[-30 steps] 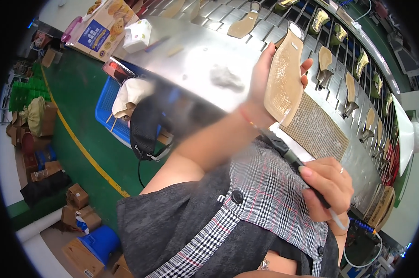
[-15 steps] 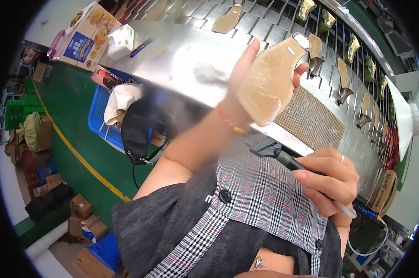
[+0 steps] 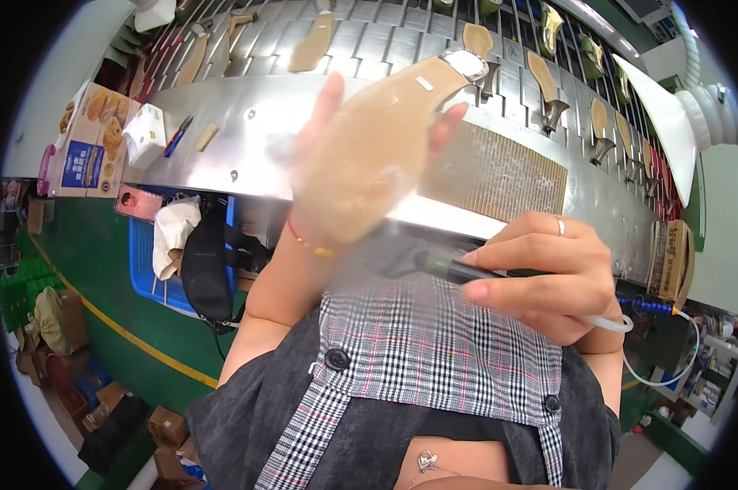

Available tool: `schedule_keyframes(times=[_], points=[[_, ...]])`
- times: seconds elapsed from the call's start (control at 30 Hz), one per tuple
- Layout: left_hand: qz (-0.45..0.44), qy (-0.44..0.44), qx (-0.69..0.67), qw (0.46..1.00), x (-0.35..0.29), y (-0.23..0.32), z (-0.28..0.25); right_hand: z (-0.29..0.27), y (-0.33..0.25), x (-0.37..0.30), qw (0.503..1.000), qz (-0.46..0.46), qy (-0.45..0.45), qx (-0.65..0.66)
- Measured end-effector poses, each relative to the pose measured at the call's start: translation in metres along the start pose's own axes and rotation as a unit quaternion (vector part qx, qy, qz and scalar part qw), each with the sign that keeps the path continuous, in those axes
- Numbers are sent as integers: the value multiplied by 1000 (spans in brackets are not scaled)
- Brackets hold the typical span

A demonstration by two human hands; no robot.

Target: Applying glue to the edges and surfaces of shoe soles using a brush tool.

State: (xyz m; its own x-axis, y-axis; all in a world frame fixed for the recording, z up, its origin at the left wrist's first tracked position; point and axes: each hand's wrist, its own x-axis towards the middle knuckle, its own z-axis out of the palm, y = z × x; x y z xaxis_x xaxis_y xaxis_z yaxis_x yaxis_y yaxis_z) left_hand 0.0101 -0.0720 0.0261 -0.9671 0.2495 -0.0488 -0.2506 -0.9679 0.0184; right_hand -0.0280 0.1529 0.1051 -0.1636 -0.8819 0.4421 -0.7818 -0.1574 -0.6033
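Observation:
My left hand holds a tan, glossy shoe sole above the metal bench, its thumb and fingertips showing on either side. A shiny silver piece is at the sole's narrow far end, and the broad end points back toward me. My right hand is closed round the black handle of a brush, right of the sole's near end. The brush head is smeared by motion, so I cannot tell whether it touches the sole. From the handle's rear, a pale hose loops down to the right.
Metal slats carrying more soles run along the far side. On the bench are a ribbed mat, a tissue pack, pens and a printed carton. A blue basket and black bag sit below its edge.
The view has turned and shifted, so the bench lies more level. The sole and both hands appear farther left; the brush head is closer to the sole's near end.

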Motion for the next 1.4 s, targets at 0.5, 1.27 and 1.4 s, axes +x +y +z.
schedule_keyframes(times=[0.5,1.27,1.4], points=[[-28,-13,47,998,-10,-3,12,-25,4,-4,999,40,26,-14],[-5,41,73,996,-26,-9,28,-47,4,-13,994,42,69,-79],[-10,16,65,998,-32,-5,21,-47,16,-22,988,64,104,-91]])
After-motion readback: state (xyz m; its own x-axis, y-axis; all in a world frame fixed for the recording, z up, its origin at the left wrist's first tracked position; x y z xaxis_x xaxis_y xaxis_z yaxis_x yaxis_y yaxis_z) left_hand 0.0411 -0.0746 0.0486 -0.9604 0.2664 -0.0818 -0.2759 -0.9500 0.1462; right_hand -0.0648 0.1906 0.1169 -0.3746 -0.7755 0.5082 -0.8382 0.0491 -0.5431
